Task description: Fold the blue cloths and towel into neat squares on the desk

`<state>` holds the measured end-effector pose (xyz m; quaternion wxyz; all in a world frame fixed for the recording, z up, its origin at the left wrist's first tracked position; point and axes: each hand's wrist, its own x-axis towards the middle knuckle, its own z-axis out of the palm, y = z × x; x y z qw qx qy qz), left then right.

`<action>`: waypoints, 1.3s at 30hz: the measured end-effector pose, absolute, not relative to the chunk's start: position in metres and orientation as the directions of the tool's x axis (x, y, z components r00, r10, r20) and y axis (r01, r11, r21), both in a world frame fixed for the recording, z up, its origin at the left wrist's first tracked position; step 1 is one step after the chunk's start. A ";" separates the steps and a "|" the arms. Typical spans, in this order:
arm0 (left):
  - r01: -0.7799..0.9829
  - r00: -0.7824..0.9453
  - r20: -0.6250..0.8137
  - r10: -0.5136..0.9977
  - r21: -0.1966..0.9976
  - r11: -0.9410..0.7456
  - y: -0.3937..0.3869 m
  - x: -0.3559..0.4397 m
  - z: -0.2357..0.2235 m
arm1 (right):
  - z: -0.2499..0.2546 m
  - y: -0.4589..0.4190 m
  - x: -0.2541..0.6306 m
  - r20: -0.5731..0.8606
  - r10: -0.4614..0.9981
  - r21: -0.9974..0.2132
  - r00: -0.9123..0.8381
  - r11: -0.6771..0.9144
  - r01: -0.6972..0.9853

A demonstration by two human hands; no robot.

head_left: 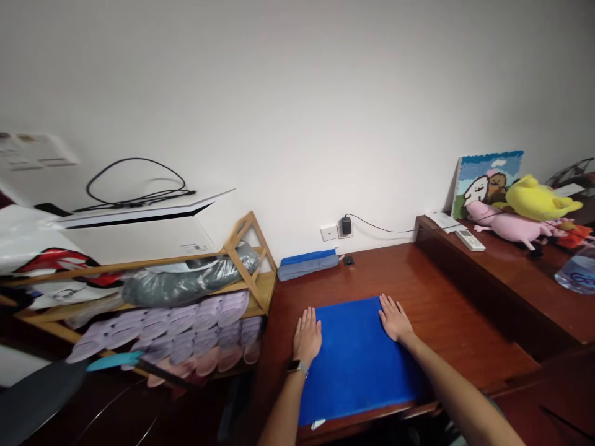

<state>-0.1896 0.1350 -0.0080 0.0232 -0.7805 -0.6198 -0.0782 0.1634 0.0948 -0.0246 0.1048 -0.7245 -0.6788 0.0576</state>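
Note:
A blue cloth [356, 359] lies spread flat on the brown wooden desk [446, 297], its near edge close to the desk's front edge. A small white tag [318, 424] pokes out at its near left corner. My left hand [307, 336] rests flat by the cloth's far left corner, fingers stretched out, with a watch on the wrist. At the far right corner my right hand [395, 318] lies flat, fingers apart. Neither hand grips anything. Behind the cloth, against the wall, sit a folded grey cloth [309, 267] and a folded blue cloth [307, 256].
A wooden rack [253, 272] with lilac slippers [195, 316] and a white box [144, 238] stands left. On the raised right shelf are a remote control [470, 240], plush toys [534, 199], a picture [486, 179] and a water bottle [576, 271]. A charger [346, 225] plugs into the wall.

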 end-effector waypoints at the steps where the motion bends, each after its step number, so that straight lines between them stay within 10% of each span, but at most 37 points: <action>1: 0.971 0.217 0.147 0.965 0.066 -0.228 0.134 -0.189 -0.007 | -0.025 0.095 0.163 0.052 0.996 -0.224 0.072 -0.059 0.973; 14: 0.952 0.257 0.122 0.959 0.136 -0.273 0.123 -0.175 0.022 | 0.004 0.075 0.161 -0.036 0.995 -0.210 0.092 -0.098 0.973; 22: 0.691 0.650 0.282 0.705 0.167 -0.704 0.033 -0.031 0.011 | -0.029 0.009 0.149 0.013 0.998 -0.211 0.055 -0.051 0.976; 33: 0.979 0.179 0.164 0.970 0.067 -0.192 0.061 -0.208 -0.001 | -0.014 0.010 0.141 -0.005 0.996 -0.177 0.094 -0.094 0.980; 39: 0.978 0.177 0.265 0.948 0.057 -0.199 0.057 -0.197 0.018 | 0.008 0.015 0.135 -0.033 0.993 -0.193 0.116 -0.120 0.974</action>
